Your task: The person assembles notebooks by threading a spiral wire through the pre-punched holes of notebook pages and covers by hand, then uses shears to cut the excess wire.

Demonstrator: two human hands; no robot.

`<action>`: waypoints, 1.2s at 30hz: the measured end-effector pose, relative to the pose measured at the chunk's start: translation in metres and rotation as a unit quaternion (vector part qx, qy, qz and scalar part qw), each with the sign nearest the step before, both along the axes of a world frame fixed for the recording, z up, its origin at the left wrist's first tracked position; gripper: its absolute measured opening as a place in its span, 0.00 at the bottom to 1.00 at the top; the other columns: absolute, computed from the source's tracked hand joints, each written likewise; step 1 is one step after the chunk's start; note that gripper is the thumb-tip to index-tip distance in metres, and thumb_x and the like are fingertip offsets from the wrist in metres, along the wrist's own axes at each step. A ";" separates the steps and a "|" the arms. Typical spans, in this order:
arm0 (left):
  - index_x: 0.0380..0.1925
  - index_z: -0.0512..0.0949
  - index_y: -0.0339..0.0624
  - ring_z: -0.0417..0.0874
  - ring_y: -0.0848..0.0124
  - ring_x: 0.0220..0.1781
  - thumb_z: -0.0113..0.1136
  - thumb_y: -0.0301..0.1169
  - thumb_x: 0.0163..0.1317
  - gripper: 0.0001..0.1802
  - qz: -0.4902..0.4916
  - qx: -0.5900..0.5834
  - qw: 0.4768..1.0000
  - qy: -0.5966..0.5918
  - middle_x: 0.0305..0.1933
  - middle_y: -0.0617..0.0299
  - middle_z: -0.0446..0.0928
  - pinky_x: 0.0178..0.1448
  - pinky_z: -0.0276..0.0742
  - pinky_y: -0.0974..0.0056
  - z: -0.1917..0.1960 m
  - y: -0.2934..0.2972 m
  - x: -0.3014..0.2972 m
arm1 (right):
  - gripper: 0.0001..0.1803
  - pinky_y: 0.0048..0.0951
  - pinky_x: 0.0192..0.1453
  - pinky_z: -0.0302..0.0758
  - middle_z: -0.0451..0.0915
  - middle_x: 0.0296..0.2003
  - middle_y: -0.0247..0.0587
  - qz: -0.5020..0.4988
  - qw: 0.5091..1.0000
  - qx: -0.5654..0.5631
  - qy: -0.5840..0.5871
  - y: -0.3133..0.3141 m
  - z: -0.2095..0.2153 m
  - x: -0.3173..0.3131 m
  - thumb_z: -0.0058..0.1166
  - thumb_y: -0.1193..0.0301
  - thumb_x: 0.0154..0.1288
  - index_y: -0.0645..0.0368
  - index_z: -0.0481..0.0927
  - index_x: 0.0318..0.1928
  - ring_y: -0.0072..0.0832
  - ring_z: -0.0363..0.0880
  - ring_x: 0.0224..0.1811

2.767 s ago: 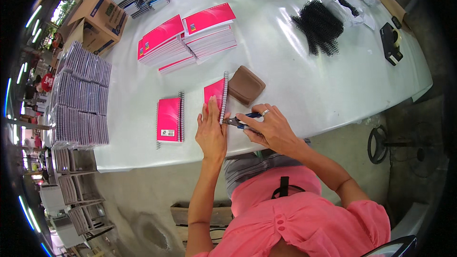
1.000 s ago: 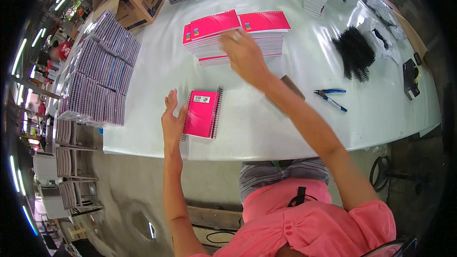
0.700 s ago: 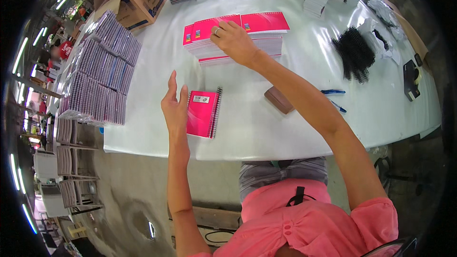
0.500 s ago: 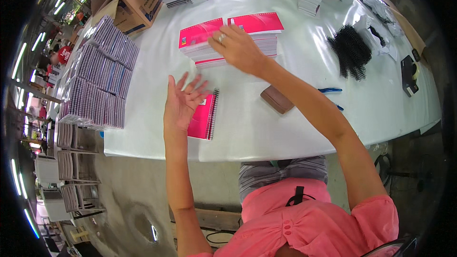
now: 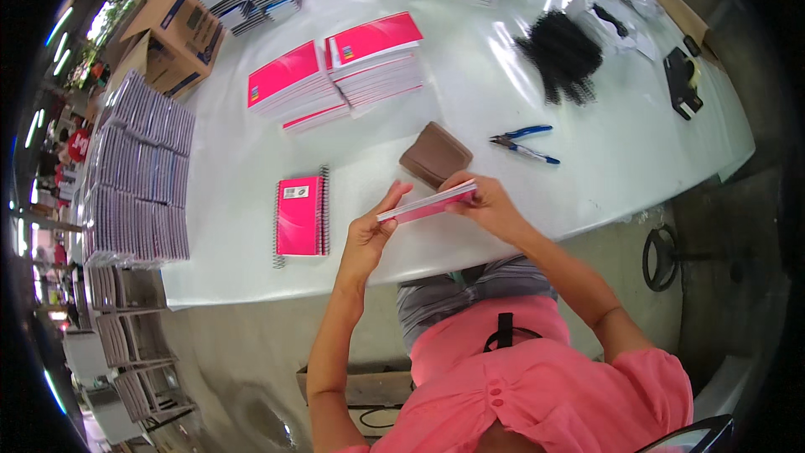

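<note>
Between my two hands, above the near part of the table, is a thin pink-covered notebook [image 5: 426, 206] seen edge-on, its white pages showing along the top. My right hand [image 5: 493, 208] is closed on its right end. At its left end, my left hand [image 5: 369, 235] holds it between thumb and fingers. To the left lie pink spiral notebooks [image 5: 299, 216] with black coils along both sides. Farther back stand two stacks of pink-covered page blocks [image 5: 377, 42]. A brown block-like object [image 5: 436, 155] lies just beyond my right hand.
Blue-handled pliers [image 5: 521, 131] and a pen [image 5: 537, 153] lie to the right. Behind them sits a pile of black coils [image 5: 560, 54], with a tape dispenser [image 5: 683, 84] at the far right. Wrapped notebook stacks [image 5: 138, 176] and an open cardboard box [image 5: 176, 38] line the left.
My right hand has come back from the page-block stacks toward me and now holds a pink notebook. My left hand has moved right, away from the spiral notebooks, onto its other end. The view has shifted.
</note>
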State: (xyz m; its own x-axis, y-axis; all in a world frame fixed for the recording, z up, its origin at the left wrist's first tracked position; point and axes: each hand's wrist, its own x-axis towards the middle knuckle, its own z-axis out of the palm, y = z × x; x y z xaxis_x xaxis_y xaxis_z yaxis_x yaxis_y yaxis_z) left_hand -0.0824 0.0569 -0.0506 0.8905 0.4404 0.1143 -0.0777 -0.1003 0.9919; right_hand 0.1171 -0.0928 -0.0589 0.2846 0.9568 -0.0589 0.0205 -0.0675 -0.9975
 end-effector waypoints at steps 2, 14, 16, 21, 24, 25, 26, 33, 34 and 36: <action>0.70 0.59 0.35 0.53 0.58 0.78 0.58 0.28 0.66 0.34 0.015 -0.057 0.998 0.020 0.73 0.51 0.62 0.78 0.49 0.57 -0.010 -0.003 -0.001 | 0.14 0.21 0.53 0.75 0.79 0.42 0.32 -0.046 0.995 0.060 0.060 0.002 -0.019 -0.010 0.58 0.82 0.63 0.61 0.76 0.49 0.16 0.78 0.44; 0.72 0.56 0.51 0.71 0.53 0.68 0.58 0.32 0.63 0.37 0.048 0.608 0.768 0.195 0.67 0.60 0.71 0.69 0.65 0.46 0.037 -0.042 0.067 | 0.20 0.26 0.42 0.76 0.82 0.37 0.36 -0.066 0.958 0.137 -0.242 0.001 0.026 0.109 0.59 0.84 0.54 0.60 0.77 0.49 0.27 0.81 0.38; 0.71 0.57 0.52 0.72 0.53 0.67 0.58 0.28 0.62 0.38 0.038 0.570 0.798 0.193 0.67 0.60 0.71 0.66 0.71 0.51 0.041 -0.045 0.070 | 0.12 0.32 0.39 0.72 0.81 0.37 0.37 -0.237 0.890 0.108 -0.374 0.015 0.025 0.178 0.61 0.77 0.57 0.59 0.78 0.43 0.30 0.78 0.36; 0.72 0.56 0.53 0.73 0.54 0.66 0.58 0.26 0.61 0.39 0.037 0.571 0.794 0.208 0.67 0.60 0.71 0.64 0.73 0.52 0.043 -0.049 0.073 | 0.18 0.46 0.45 0.63 0.76 0.44 0.43 -0.328 0.584 -0.122 -0.732 0.041 0.008 0.242 0.68 0.64 0.51 0.58 0.79 0.40 0.38 0.71 0.49; 0.72 0.56 0.52 0.73 0.54 0.66 0.58 0.26 0.61 0.39 0.041 0.566 0.794 0.219 0.66 0.60 0.72 0.65 0.72 0.52 0.041 -0.047 0.069 | 0.28 0.52 0.52 0.64 0.74 0.51 0.45 -0.303 0.636 -0.148 -0.694 0.047 0.015 0.242 0.72 0.62 0.46 0.58 0.77 0.48 0.41 0.69 0.57; 0.72 0.56 0.52 0.72 0.55 0.67 0.58 0.26 0.61 0.39 0.040 0.561 0.797 0.220 0.66 0.60 0.72 0.66 0.72 0.52 0.040 -0.047 0.068 | 0.37 0.57 0.59 0.61 0.70 0.57 0.48 -0.323 0.623 -0.137 -0.699 0.047 0.017 0.240 0.74 0.60 0.42 0.57 0.74 0.55 0.45 0.64 0.63; 0.72 0.56 0.52 0.72 0.55 0.67 0.58 0.26 0.61 0.39 0.038 0.561 0.797 0.221 0.66 0.60 0.72 0.66 0.72 0.52 0.040 -0.047 0.068 | 0.46 0.62 0.65 0.58 0.66 0.63 0.52 -0.344 0.610 -0.127 -0.703 0.049 0.019 0.238 0.76 0.59 0.39 0.55 0.70 0.62 0.49 0.60 0.68; 0.72 0.57 0.52 0.71 0.55 0.68 0.58 0.26 0.61 0.38 0.028 0.565 0.793 0.227 0.67 0.59 0.70 0.67 0.70 0.51 0.051 -0.048 0.071 | 0.77 0.77 0.69 0.39 0.36 0.74 0.67 -0.332 0.632 -0.284 -0.640 0.047 0.024 0.273 0.80 0.49 0.28 0.49 0.41 0.76 0.66 0.37 0.76; 0.72 0.57 0.52 0.72 0.54 0.67 0.59 0.26 0.61 0.39 0.027 0.566 0.792 0.227 0.67 0.59 0.70 0.67 0.70 0.51 0.051 -0.048 0.071 | 0.77 0.77 0.69 0.39 0.36 0.74 0.67 -0.336 0.630 -0.285 -0.639 0.048 0.026 0.281 0.80 0.49 0.28 0.49 0.41 0.76 0.66 0.37 0.76; 0.71 0.57 0.52 0.72 0.54 0.67 0.59 0.27 0.60 0.39 0.024 0.566 0.794 0.222 0.67 0.58 0.71 0.66 0.71 0.51 0.051 -0.048 0.072 | 0.81 0.78 0.68 0.40 0.37 0.74 0.69 -0.292 0.663 -0.370 -0.582 0.049 0.029 0.298 0.80 0.45 0.24 0.50 0.39 0.76 0.67 0.36 0.76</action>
State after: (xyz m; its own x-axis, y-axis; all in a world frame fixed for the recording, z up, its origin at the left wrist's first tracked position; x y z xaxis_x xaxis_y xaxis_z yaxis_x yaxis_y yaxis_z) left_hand -0.0104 0.0085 0.0004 0.9392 0.3135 0.1402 0.2845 -0.9389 0.1935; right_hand 0.4155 -0.0438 -0.0302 0.8581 0.4956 0.1342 0.5021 -0.8646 -0.0177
